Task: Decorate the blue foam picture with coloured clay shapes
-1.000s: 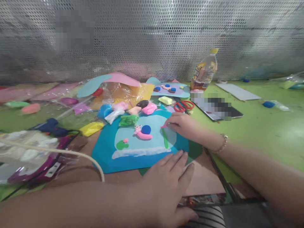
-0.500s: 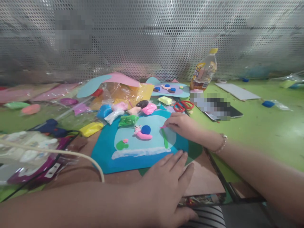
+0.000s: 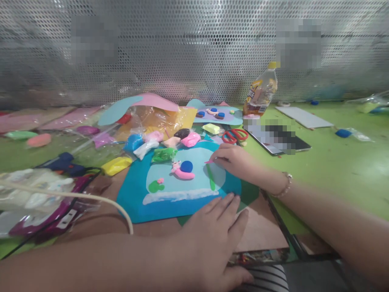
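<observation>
My right hand [image 3: 235,161] pinches a small pink piece of modelling clay [image 3: 208,162] at the top of a green clay strip [image 3: 210,177]. The strip stands on a light-blue panel within a blue paper sheet [image 3: 133,209]. My left hand [image 3: 214,233] lies flat with its fingers spread, fingertips at the sheet's lower right edge. In the middle of the panel is a pink clay snail [image 3: 183,173] with a blue shell [image 3: 186,166]. A green clay lily pad [image 3: 155,186] with a pink flower sits lower left, above a white clay band [image 3: 179,196].
Several clay packets, among them a green packet [image 3: 164,154] and a yellow packet [image 3: 116,166], lie beyond the sheet. Red scissors [image 3: 234,136], a phone-like dark slab [image 3: 299,142] and a bottle [image 3: 261,93] are at the right. A pale cable [image 3: 100,197] curves at the left.
My right hand and the pink clay piece have barely shifted at the top of the green strip. My left hand stays in place.
</observation>
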A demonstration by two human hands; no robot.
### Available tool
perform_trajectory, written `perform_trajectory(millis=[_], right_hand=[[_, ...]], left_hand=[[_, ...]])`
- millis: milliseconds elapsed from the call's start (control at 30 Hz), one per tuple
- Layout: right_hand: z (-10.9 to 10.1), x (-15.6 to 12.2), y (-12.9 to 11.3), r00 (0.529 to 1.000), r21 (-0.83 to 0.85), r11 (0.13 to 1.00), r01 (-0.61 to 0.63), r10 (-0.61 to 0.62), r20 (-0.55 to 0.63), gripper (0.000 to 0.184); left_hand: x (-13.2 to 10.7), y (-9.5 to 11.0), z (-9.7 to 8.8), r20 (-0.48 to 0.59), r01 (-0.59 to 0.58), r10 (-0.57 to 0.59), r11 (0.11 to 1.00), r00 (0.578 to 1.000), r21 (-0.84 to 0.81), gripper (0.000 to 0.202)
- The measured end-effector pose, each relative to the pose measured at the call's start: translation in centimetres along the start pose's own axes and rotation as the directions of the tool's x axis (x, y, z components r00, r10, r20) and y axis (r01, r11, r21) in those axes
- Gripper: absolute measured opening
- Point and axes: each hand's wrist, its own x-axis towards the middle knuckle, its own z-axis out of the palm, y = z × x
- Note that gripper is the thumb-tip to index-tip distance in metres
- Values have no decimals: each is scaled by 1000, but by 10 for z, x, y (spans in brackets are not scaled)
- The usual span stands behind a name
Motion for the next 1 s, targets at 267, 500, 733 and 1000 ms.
perform_trajectory(millis=[267, 500, 733, 1000], right_hand=[[-4, 0, -2, 1000, -20, 1000, -11, 10, -14, 20], [-3, -2, -1, 999, -23, 1000, -12, 12, 31, 20], [-1, 0, 2, 1000, 11, 1000, 3, -3, -4, 20], [2, 1, 5, 1000, -1, 1000, 12, -12, 0, 20]], left_hand=[[-1, 0, 0, -9, -6, 6, 1000, 1000, 3, 80], [0, -1, 2, -15, -2, 2, 1000, 1000, 12, 79], [0, 0, -3, 17, 6, -6, 1000, 1000, 12, 80], [0, 0, -2, 13, 6, -6, 1000, 1000, 5, 80]])
